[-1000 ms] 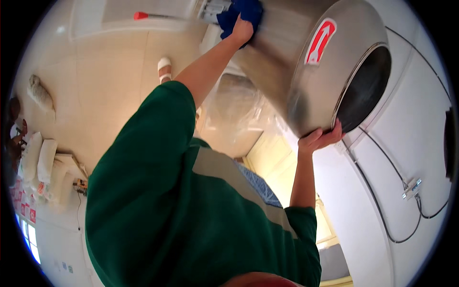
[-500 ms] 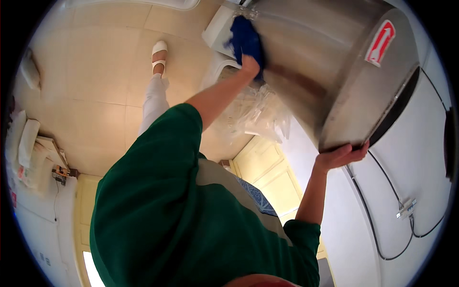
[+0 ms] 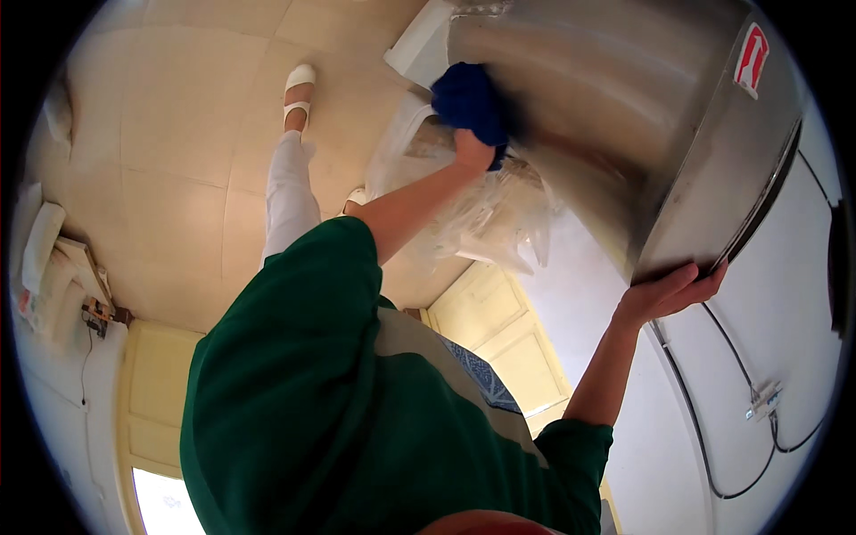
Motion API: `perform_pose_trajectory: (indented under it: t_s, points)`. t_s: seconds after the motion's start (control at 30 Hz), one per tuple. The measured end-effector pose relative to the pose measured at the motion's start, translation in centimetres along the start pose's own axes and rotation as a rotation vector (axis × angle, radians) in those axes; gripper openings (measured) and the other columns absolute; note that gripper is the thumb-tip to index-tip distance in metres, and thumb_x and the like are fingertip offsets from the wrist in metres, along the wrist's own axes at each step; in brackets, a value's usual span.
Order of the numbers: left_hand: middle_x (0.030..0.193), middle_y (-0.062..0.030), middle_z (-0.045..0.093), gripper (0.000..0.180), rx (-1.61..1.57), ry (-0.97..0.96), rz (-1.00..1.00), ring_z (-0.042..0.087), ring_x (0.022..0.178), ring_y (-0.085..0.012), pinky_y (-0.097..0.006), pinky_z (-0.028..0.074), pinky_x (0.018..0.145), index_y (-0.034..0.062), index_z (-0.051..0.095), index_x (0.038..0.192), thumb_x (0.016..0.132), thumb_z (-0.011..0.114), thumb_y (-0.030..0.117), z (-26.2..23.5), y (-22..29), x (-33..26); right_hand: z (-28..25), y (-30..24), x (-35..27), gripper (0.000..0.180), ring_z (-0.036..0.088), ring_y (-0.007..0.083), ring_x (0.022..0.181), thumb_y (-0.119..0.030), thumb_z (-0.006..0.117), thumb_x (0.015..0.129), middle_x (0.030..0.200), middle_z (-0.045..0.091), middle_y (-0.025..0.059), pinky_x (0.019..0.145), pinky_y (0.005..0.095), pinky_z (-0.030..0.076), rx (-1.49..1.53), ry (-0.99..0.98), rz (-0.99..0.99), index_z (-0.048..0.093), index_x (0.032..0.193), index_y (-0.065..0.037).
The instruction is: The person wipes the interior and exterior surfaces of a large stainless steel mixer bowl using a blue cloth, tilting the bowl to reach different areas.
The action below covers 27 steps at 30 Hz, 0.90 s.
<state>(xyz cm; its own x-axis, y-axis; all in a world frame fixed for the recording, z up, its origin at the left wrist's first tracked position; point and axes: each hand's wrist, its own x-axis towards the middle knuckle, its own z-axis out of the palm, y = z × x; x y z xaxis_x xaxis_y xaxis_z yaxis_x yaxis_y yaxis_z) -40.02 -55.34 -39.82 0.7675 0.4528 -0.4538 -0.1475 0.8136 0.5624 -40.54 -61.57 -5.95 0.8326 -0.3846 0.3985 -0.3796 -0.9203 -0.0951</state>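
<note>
The blue cloth and left hand now sit lower in the frame; the steel drum lies farther right, its opening nearly edge-on.

Single head view, left fisheye of a side-by-side pair worn on the person's head. Faces down over the green shirt, which sits very close and fills the lower middle. Steel drum near, upper right; tiled floor farther off, upper left. Wide coverage, straight edges bowing toward the rim, black corners. Upright, not mirrored.
</note>
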Motion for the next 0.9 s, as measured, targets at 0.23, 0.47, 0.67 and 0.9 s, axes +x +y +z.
perform_pose_trajectory:
  t_s: [0.23, 0.47, 0.67, 0.9]
  points:
    - [0.127, -0.0215, 0.053, 0.051, 1.404, -0.529, 0.500, 0.049, 0.116, -0.0401, -0.047, 0.037, 0.101, 0.0010, 0.047, 0.131, 0.081, 0.053, 0.003, -3.2, 5.0, 12.7, -0.6, 1.0, -0.6, 0.063, 0.042, 0.0321, 0.120, -0.048, 0.033, 0.099, 0.136, 0.037, 0.0212, 0.100, 0.0418, 0.036, 0.012, 0.007, 0.067, 0.033, 0.137, 0.002]
    - [0.091, -0.0108, 0.068, 0.024, 2.290, -1.192, 0.636, 0.047, 0.113, -0.0326, -0.044, 0.039, 0.085, 0.0043, 0.072, 0.078, 0.078, 0.054, 0.020, -10.1, -2.4, 19.8, 0.0, 0.6, -0.2, 0.064, 0.046, 0.0325, 0.116, -0.050, 0.031, 0.096, 0.132, 0.042, 0.0209, 0.093, 0.0413, 0.040, -0.065, 0.039, 0.074, 0.035, 0.137, 0.000]
    - [0.092, -0.0048, 0.070, 0.026, 2.436, -1.233, 0.370, 0.045, 0.115, -0.0271, -0.040, 0.036, 0.078, 0.0110, 0.074, 0.082, 0.084, 0.051, 0.021, -8.5, 0.4, 11.4, 0.0, 0.2, -0.4, 0.063, 0.048, 0.0306, 0.113, -0.051, 0.032, 0.096, 0.130, 0.045, 0.0187, 0.089, 0.0407, 0.043, -0.114, 0.078, 0.087, 0.038, 0.136, -0.002]
    - [0.096, -0.0013, 0.068, 0.027, 2.430, -1.490, 0.261, 0.046, 0.110, -0.0235, -0.039, 0.037, 0.077, 0.0134, 0.074, 0.086, 0.087, 0.049, 0.023, -12.4, 0.3, 6.5, 0.2, 0.7, -0.5, 0.063, 0.048, 0.0310, 0.115, -0.050, 0.033, 0.096, 0.131, 0.045, 0.0184, 0.092, 0.0392, 0.042, -0.078, 0.077, 0.081, 0.037, 0.137, -0.003]
